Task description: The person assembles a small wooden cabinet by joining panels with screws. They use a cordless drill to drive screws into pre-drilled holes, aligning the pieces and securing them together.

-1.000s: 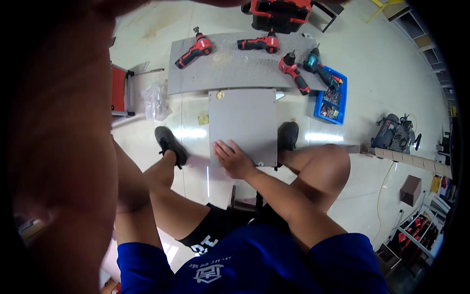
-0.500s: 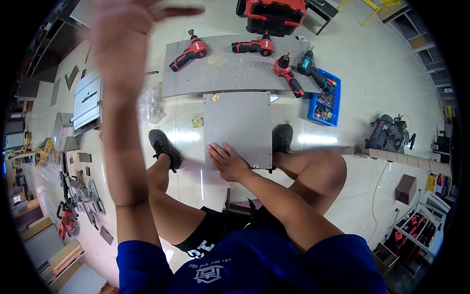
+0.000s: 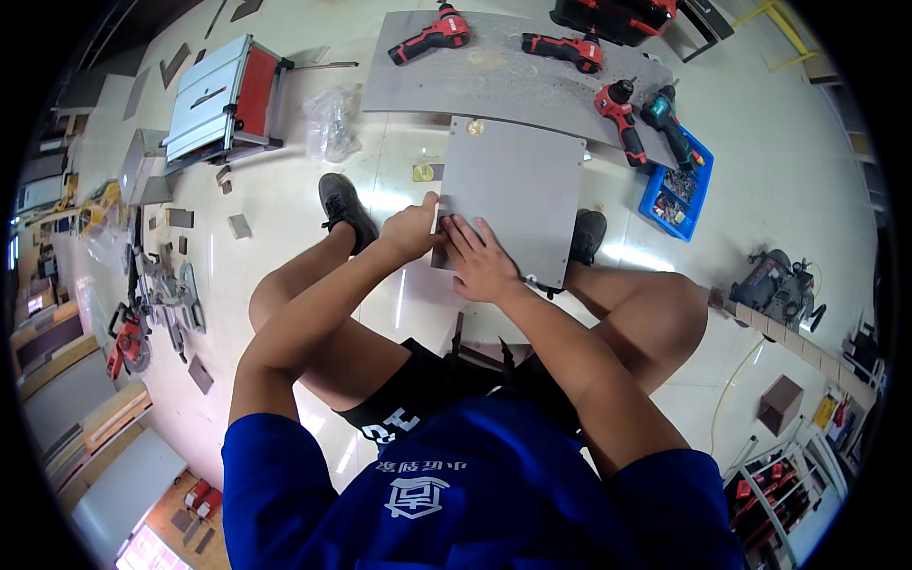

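Note:
Between my knees stands a grey rectangular board point(image 3: 518, 190), perhaps the top of a box. Small dark holes run near its side edges, and a round yellowish spot marks its far left corner. My right hand point(image 3: 486, 258) lies flat on its near left part, fingers spread. Against the board's left edge, close to the right fingertips, my left hand point(image 3: 412, 230) is curled closed. What its fingers grip is hidden.
Beyond the board, a low grey bench point(image 3: 513, 62) carries a red drill point(image 3: 619, 119), a teal drill point(image 3: 665, 123) and other red power tools. A blue bin point(image 3: 679, 195) of small hardware sits to its right. At left are a table saw point(image 3: 223, 100) and clear plastic point(image 3: 332, 123).
My left hand has come down from high at the far left to the board's left edge, its fingers now curled. My right hand stays on the board. The whole view has shifted.

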Motion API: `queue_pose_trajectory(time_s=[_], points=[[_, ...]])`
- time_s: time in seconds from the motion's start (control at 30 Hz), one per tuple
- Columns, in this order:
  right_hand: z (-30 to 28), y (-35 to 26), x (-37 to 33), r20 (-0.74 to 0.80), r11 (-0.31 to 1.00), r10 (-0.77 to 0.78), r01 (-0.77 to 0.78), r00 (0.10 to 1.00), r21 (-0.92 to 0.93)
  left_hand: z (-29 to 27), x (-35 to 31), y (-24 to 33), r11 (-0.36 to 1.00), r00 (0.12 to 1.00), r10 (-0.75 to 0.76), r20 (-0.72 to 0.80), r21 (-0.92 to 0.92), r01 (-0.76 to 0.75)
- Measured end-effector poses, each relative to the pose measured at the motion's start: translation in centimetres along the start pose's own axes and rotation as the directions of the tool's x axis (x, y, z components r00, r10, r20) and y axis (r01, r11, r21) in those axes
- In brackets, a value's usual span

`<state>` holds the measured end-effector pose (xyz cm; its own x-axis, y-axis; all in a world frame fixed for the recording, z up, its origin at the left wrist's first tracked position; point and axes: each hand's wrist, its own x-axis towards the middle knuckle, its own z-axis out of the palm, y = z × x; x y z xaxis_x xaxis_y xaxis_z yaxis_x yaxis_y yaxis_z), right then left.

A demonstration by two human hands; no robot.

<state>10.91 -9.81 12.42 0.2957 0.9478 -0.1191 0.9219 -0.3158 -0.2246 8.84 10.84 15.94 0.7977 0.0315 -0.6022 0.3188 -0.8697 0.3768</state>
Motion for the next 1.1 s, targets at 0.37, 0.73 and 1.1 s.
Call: queue_pose_trajectory(time_s=[0.37, 0.73, 1.1], points=[[0.7, 2.4, 0.3, -0.181, 0.960, -0.058, 0.104, 0.982, 0.260, 1.2, 0.2, -1.0, 0.985, 0.984, 0.152, 0.094, 0.064, -0.159], [-0.8, 4.7, 0.6, -0.074, 0.987, -0.144, 0.149, 0.987, 0.065, 1.7, 0.1, -1.1, 0.983, 0.987, 0.149, 0.066, 0.097, -0.155], [-1.5, 4.8, 0.9, 0.027, 0.990, -0.144, 0.144, 0.989, -0.008, -1.9, 2.2, -1.1, 0.950, 0.973, 0.224, 0.063, 0.210, -0.232]])
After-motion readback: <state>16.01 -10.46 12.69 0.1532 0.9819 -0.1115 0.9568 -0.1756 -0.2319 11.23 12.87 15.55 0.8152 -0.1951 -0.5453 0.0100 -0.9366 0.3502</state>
